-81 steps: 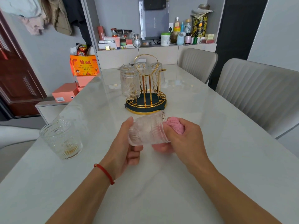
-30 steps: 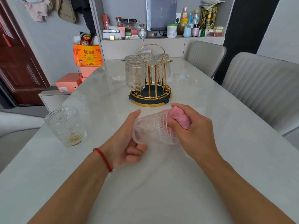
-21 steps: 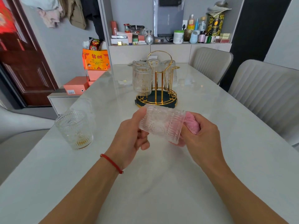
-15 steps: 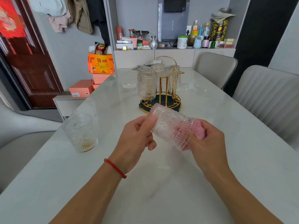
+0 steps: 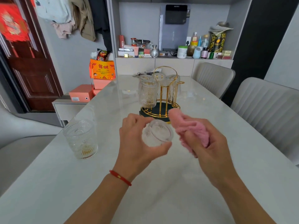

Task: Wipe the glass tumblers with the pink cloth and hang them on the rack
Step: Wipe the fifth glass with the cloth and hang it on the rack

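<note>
My left hand grips a ribbed glass tumbler above the table, its open mouth turned toward me. Just right of it, my right hand holds the bunched pink cloth, which is outside the glass and slightly apart from its rim. A gold wire rack on a dark round base stands behind my hands, with several tumblers hung upside down on it; the nearest hung tumbler is at its left. Another tumbler stands upright on the table to my left.
The white marble table stretches forward to a cabinet shelf crowded with bottles and tins. Two grey padded chairs line the right side. Orange boxes sit on a low unit at the left, near a dark red door.
The cloth has come out of the tumbler and my right hand has pulled away to the right. My left hand has turned the glass so its mouth faces me.
</note>
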Available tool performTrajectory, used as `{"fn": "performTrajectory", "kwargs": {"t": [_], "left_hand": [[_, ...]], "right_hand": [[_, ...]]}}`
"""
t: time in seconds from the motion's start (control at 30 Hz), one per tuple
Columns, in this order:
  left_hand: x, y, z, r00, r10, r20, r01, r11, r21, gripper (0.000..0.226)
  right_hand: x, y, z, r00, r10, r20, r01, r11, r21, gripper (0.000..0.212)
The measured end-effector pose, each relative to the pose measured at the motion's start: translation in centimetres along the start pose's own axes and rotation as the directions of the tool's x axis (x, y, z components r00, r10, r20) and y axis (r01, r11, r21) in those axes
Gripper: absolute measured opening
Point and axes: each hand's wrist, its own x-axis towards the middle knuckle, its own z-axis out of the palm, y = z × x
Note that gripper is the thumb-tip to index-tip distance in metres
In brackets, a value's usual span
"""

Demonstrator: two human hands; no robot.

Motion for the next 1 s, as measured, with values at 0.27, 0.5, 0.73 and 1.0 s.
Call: {"fn": "performTrajectory", "kwargs": {"t": [0.27, 0.5, 0.73, 1.0], "left_hand": [[0.2, -1.1, 0.0, 0.995, 0.088, -0.052, -0.083, 0.992, 0.094, 0.065], [0.6, 0.7, 0.8, 0.993, 0.114, -0.023, -0.112, 0.991, 0.077, 0.063], [1.6, 1.9, 1.7, 0.997, 0.080, -0.013, -0.077, 0.988, 0.130, 0.065], [7.0, 3.4, 3.4, 0.998, 0.039, 0.050, -0.043, 0.996, 0.078, 0.063]], "right_hand": [[0.0, 0.6, 0.1, 0.971, 0.032, 0.238, -0.003, 0.992, -0.124, 0.029], [0.8, -0.3, 0.9, 0.974, -0.088, 0.208, 0.132, 0.969, -0.208, 0.026], [1.2, -0.5, -2.6, 0.990, 0.019, 0.140, -0.003, 0.994, -0.112, 0.018], [4.8, -1.8, -4.6, 0.982, -0.070, 0.173, 0.070, 0.998, 0.008, 0.012]]}}
